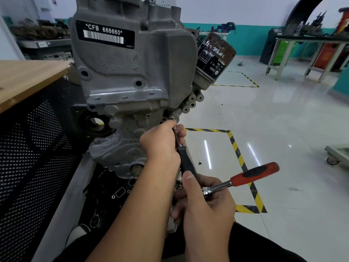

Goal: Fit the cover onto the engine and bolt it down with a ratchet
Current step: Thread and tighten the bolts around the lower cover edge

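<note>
Basically, the engine point(130, 76) stood upright with the grey cover point(120, 59) on its face. Left hand point(162, 146) curled round the extension bar point(184, 157) just below the engine's lower right edge; right hand point(205, 201) gripped the ratchet point(243, 179) head below that, red handle pointing right.

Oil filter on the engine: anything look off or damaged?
Yes. The oil filter at the engine's upper right has rusty brown patches at its top end and flaked paint and label. It also juts out tilted, but still looks mounted. No leak shows.
</note>
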`<action>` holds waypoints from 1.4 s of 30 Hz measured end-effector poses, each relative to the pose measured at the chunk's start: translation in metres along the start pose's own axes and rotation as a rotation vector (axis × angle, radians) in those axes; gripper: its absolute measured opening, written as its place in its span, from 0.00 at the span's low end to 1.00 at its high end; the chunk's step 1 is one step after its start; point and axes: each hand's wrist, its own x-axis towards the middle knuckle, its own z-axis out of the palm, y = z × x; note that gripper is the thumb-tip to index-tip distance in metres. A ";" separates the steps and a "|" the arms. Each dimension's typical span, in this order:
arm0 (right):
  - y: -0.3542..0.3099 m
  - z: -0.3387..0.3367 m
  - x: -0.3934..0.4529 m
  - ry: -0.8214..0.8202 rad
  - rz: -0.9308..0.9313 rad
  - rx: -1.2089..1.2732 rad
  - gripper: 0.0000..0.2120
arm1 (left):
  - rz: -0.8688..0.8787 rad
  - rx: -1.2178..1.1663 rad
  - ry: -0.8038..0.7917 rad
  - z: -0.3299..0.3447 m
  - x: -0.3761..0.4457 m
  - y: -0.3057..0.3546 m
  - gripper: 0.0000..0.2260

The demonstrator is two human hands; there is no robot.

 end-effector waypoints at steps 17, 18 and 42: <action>-0.006 -0.009 0.004 -0.121 -0.319 -0.539 0.17 | -0.023 0.077 -0.067 0.000 0.007 0.009 0.04; -0.006 -0.010 0.004 -0.122 -0.365 -0.577 0.17 | -0.021 0.082 -0.070 0.000 0.008 0.009 0.04; -0.052 -0.019 0.029 -0.229 0.390 0.077 0.09 | -0.368 0.112 -0.589 -0.025 -0.011 0.012 0.14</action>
